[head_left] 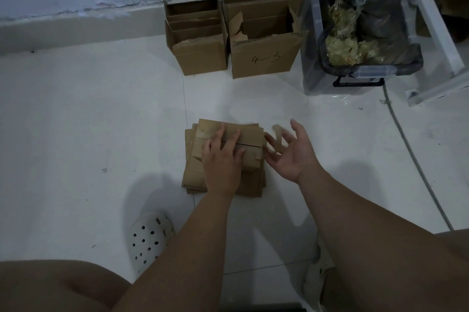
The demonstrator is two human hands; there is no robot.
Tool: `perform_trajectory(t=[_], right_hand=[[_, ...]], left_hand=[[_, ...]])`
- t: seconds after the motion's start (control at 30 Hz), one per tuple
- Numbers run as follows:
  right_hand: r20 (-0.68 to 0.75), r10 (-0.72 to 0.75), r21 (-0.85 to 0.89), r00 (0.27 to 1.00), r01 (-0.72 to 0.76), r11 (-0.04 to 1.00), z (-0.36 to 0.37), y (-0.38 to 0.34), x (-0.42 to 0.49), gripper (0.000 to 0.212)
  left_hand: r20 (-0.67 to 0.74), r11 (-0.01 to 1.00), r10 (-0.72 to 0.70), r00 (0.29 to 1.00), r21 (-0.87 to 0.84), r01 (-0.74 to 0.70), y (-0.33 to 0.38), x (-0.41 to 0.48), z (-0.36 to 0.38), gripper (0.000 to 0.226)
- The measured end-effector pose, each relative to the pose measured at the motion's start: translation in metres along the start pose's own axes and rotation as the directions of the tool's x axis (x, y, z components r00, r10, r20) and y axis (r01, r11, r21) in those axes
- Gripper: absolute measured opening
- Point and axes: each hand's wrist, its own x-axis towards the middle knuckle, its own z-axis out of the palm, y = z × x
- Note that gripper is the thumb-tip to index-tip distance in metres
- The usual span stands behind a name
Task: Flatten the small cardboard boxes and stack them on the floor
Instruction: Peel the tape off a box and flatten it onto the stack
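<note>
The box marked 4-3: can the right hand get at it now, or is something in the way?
Probably yes. The right hand is open and holds nothing, and only bare floor lies between it and the box marked 4-3. The arm would have to stretch forward.
</note>
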Motion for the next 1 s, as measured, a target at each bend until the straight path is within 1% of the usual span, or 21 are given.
perform_trajectory(t=[0.03, 0.07, 0.1, 0.13, 0.17, 0.27, 0.33, 0.37, 0.4, 0.47, 0.53, 0.57, 0.6, 0.63, 0.7, 0.73, 0.8, 0.83, 0.9, 0.93, 1.0], right_hand=[[-0.089, -0.021, -0.162, 0.996, 0.007, 0.987, -0.002, -0.001, 0.003, 0.032], [-0.171, -0.075, -0.354, 0.982, 0.010, 0.935, -0.003, 0.000, 0.006, 0.032], [-0.221, -0.152, -0.514, 0.963, 0.018, 0.858, -0.006, 0.003, 0.008, 0.032], [-0.233, -0.215, -0.608, 0.948, 0.030, 0.793, -0.009, 0.006, 0.010, 0.031], [-0.229, -0.228, -0.637, 0.946, 0.031, 0.771, -0.012, 0.010, 0.011, 0.027], [-0.185, -0.116, -0.600, 0.976, -0.018, 0.800, -0.017, 0.019, 0.008, 0.012], [-0.153, -0.066, -0.558, 0.986, -0.031, 0.829, -0.017, 0.024, 0.008, 0.016], [-0.150, -0.071, -0.554, 0.986, -0.024, 0.832, -0.017, 0.026, 0.008, 0.018], [-0.155, -0.101, -0.587, 0.983, -0.009, 0.810, -0.017, 0.027, 0.009, 0.019], [-0.129, -0.185, -0.735, 0.974, 0.031, 0.678, -0.016, 0.029, 0.011, 0.018], [-0.041, -0.260, -0.864, 0.965, 0.096, 0.495, -0.014, 0.030, 0.016, 0.031], [0.008, -0.298, -0.899, 0.954, 0.138, 0.417, -0.012, 0.031, 0.017, 0.037], [0.040, -0.346, -0.917, 0.938, 0.171, 0.360, -0.010, 0.030, 0.018, 0.039], [0.046, -0.396, -0.925, 0.917, 0.189, 0.330, -0.007, 0.029, 0.017, 0.038], [0.025, -0.463, -0.928, 0.886, 0.193, 0.320, -0.004, 0.026, 0.019, 0.027], [0.012, -0.476, -0.925, 0.879, 0.190, 0.328, -0.002, 0.024, 0.020, 0.027], [-0.022, -0.483, -0.922, 0.875, 0.170, 0.349, 0.004, 0.022, 0.018, 0.049], [-0.034, -0.478, -0.928, 0.878, 0.150, 0.342, 0.007, 0.021, 0.017, 0.057], [-0.046, -0.428, -0.948, 0.902, 0.096, 0.303, 0.008, 0.020, 0.017, 0.064], [-0.052, -0.384, -0.948, 0.922, 0.075, 0.309, 0.008, 0.019, 0.017, 0.065], [-0.051, -0.316, -0.911, 0.948, 0.085, 0.403, 0.006, 0.018, 0.016, 0.061]], left_hand=[[0.001, 1.000, 0.000, 1.000, 0.004, 0.000, 0.000, 0.000, 0.000, 0.043], [0.000, 1.000, 0.002, 1.000, 0.008, -0.002, 0.000, 0.000, 0.000, 0.043], [-0.002, 1.000, 0.004, 1.000, 0.009, -0.004, 0.001, 0.000, 0.000, 0.043], [-0.005, 1.000, 0.006, 1.000, 0.007, -0.006, 0.001, -0.001, -0.001, 0.043], [-0.008, 1.000, 0.008, 1.000, 0.003, -0.008, 0.001, -0.001, -0.001, 0.043], [-0.012, 1.000, 0.009, 1.000, -0.001, -0.009, 0.001, -0.001, 0.000, 0.042], [-0.008, 1.000, 0.010, 1.000, -0.006, -0.010, 0.001, -0.001, 0.000, 0.042], [-0.005, 1.000, 0.009, 1.000, -0.008, -0.009, 0.002, 0.000, 0.000, 0.043], [-0.002, 1.000, 0.007, 1.000, -0.007, -0.007, 0.002, 0.000, 0.001, 0.043], [-0.001, 1.000, 0.005, 1.000, 0.000, -0.005, 0.002, 0.000, 0.001, 0.043], [-0.003, 1.000, 0.003, 1.000, -0.002, -0.003, 0.001, -0.001, 0.001, 0.043], [-0.006, 1.000, 0.004, 1.000, -0.004, -0.004, 0.002, -0.001, 0.001, 0.043], [-0.008, 1.000, 0.006, 1.000, -0.004, -0.006, 0.002, -0.001, 0.001, 0.043], [-0.010, 1.000, 0.007, 1.000, -0.004, -0.007, 0.002, -0.001, 0.001, 0.042], [-0.010, 1.000, 0.009, 1.000, -0.003, -0.009, 0.002, -0.001, 0.001, 0.042], [-0.009, 1.000, 0.009, 1.000, -0.002, -0.009, 0.002, 0.000, 0.001, 0.042], [-0.011, 1.000, 0.011, 1.000, 0.000, -0.011, 0.003, 0.000, 0.000, 0.042], [-0.013, 1.000, 0.013, 1.000, 0.002, -0.013, 0.003, 0.000, 0.000, 0.042], [-0.021, 1.000, 0.015, 1.000, 0.003, -0.015, 0.003, 0.000, 0.000, 0.042], [-0.024, 1.000, 0.017, 1.000, 0.005, -0.017, 0.004, 0.000, 0.000, 0.042], [-0.020, 1.000, 0.014, 1.000, 0.010, -0.014, 0.003, -0.001, -0.001, 0.042]])
